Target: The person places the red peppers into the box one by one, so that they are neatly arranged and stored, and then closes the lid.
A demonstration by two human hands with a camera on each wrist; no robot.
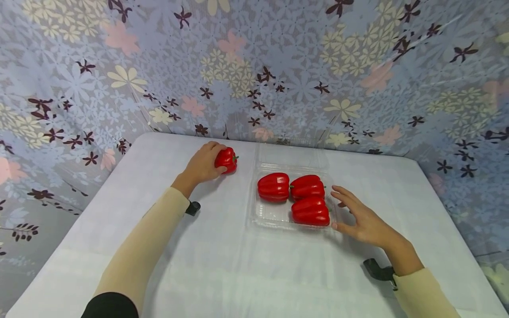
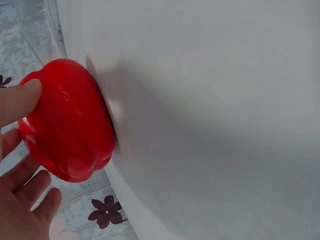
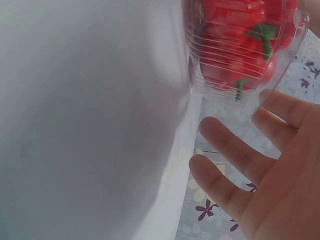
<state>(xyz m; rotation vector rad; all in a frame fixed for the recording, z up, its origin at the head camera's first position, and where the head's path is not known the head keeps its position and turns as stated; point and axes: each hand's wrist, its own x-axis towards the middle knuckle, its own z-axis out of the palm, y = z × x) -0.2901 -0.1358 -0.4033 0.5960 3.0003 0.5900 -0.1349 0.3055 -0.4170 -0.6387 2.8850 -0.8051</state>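
Observation:
At the table's back left, my left hand (image 1: 203,163) holds a red bell pepper (image 1: 228,161) with a green stem. In the left wrist view the thumb lies on one side of this pepper (image 2: 72,120), the fingers on the other; its underside is close to the cloth. A clear plastic clamshell box (image 1: 271,215) with its lid raised or folded back holds three more red bell peppers (image 1: 273,187). Beside the box's right wall is my right hand (image 1: 367,223), fingers spread and holding nothing. Through the ribbed wall, green stems (image 3: 265,40) show in the right wrist view.
A white cloth covers the table (image 1: 222,265). Behind its back edge stands a flowered wall covering (image 1: 254,66). The box's transparent lid (image 1: 292,154) reaches toward that edge. Black wrist mounts (image 1: 377,270) stick out near both wrists.

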